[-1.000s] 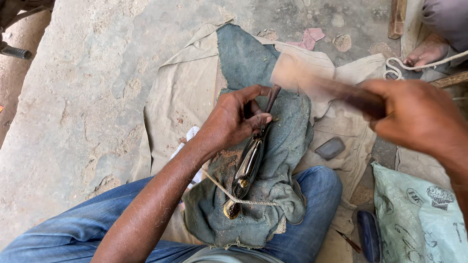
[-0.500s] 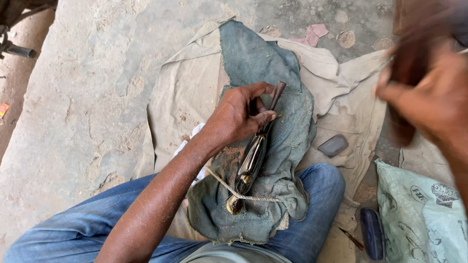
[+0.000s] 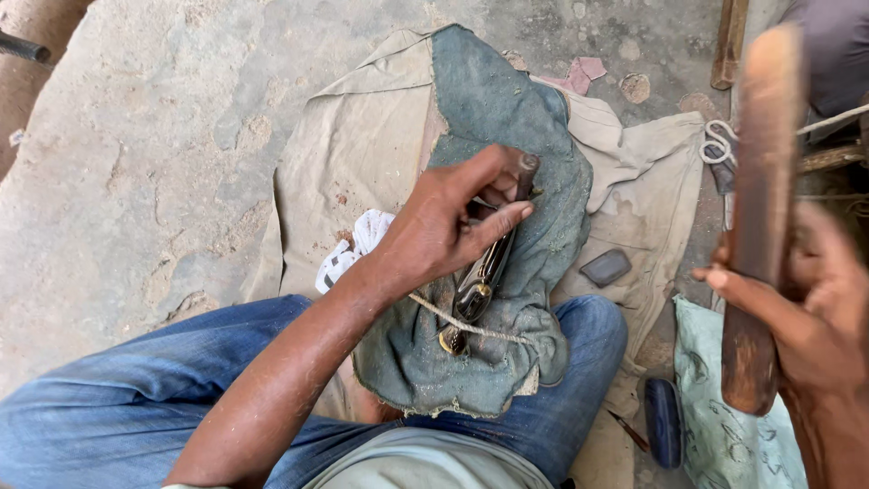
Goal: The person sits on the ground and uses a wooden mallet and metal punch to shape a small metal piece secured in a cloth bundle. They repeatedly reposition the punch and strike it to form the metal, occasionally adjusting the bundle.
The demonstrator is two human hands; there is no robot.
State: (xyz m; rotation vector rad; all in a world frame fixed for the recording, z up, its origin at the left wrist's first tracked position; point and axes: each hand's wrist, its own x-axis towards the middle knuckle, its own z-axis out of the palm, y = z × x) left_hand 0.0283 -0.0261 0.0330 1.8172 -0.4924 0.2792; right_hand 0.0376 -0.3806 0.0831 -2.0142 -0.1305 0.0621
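Left hand (image 3: 444, 231) pinned a dark metal rod (image 3: 493, 249) on grey-green cloth (image 3: 507, 118); right hand (image 3: 815, 308) gripped a blurry wooden mallet (image 3: 756, 208), probably mid-swing, so hammering looked unfinished.

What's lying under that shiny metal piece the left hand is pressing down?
A grey-green cloth over blue-jeaned legs, with beige canvas beneath. The left hand hides the metal piece's upper end.

Soft, even daylight, no harsh shadows or glare. Mostly sharp, but the right hand (image 3: 819, 308) and wooden stick (image 3: 756, 217) are smeared with motion blur.
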